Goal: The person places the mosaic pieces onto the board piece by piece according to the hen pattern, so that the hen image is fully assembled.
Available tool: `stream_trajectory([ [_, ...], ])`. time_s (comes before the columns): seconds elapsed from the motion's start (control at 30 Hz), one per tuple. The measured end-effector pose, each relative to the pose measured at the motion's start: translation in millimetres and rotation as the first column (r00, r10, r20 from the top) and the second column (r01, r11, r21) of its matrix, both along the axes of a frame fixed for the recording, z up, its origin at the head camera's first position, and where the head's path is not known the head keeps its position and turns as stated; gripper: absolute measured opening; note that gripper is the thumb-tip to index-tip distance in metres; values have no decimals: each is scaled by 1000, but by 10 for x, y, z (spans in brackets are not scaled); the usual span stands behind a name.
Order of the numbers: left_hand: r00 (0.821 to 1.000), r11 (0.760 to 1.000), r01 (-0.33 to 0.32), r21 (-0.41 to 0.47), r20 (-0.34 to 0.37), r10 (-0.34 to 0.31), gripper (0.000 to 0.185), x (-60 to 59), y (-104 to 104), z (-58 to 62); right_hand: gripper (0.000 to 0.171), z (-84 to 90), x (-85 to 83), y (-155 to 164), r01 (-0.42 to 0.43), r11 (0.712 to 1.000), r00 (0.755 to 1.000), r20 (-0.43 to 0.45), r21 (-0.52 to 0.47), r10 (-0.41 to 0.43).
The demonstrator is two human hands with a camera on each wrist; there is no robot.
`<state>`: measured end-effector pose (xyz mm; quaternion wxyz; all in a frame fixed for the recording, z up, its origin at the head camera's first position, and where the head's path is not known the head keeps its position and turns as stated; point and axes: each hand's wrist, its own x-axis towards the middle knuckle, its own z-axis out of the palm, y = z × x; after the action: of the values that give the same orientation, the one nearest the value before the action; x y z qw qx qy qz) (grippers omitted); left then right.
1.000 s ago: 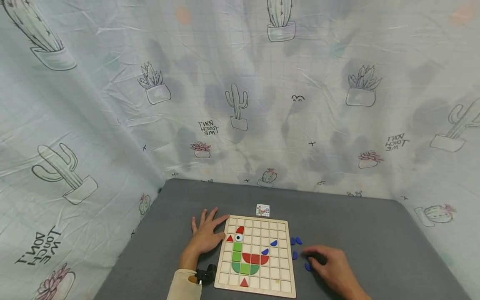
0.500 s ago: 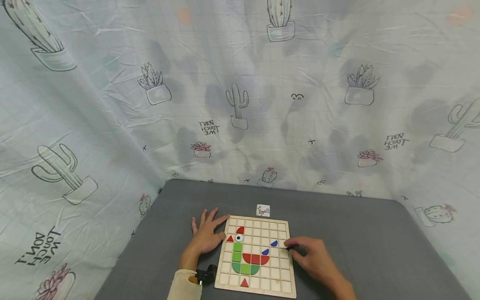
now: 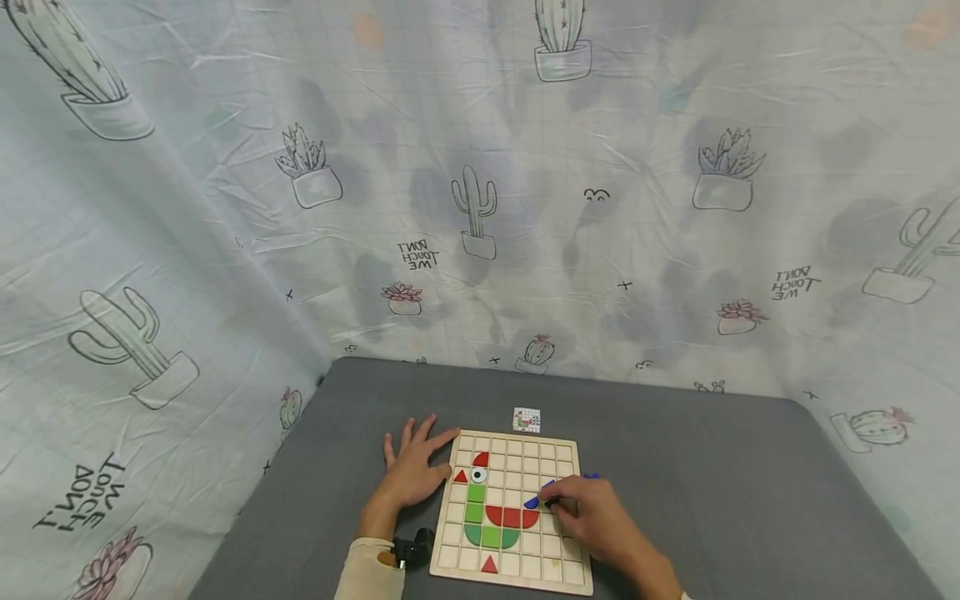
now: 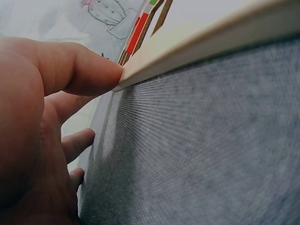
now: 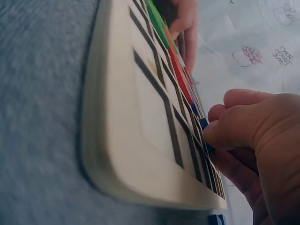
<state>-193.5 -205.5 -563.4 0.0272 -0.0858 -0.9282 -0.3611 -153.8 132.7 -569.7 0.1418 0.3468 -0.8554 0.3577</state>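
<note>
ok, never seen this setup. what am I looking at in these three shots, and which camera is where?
No machine: a person works with two bare hands and wears three cameras. The wide shot is from the head, looking down at a grey table ringed by a cactus-print cloth. The other two sit on the wrists, very close to each hand.

On the table lies a wooden grid puzzle board with red, green and blue pieces forming a picture. A small pattern card sits just beyond it, and a loose blue piece lies off its right edge.

The left hand lies flat, fingers against the board's left edge. The right hand pinches a blue piece over the board.
</note>
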Motion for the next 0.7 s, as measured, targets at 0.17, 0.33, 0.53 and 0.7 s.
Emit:
stream_trajectory([
  [0.17, 1000, 1000, 6, 4, 2, -6, 62, 9, -1, 13, 38, 3, 29, -42, 9, 1000, 998, 60, 14, -10],
  [0.33, 1000, 1000, 7, 5, 5, -7, 61, 9, -1, 21, 39, 18, 58, -61, 6, 1000, 998, 62, 9, -7],
  [0.53, 1000, 1000, 1, 1, 7, -1, 61, 5, -6, 15, 41, 54, 85, -56, 4, 1000, 999, 36, -2, -4],
  [0.7, 1000, 1000, 5, 6, 14, -5, 62, 6, -10, 17, 41, 113, 97, 86, 73, 997, 997, -19, -32, -74],
])
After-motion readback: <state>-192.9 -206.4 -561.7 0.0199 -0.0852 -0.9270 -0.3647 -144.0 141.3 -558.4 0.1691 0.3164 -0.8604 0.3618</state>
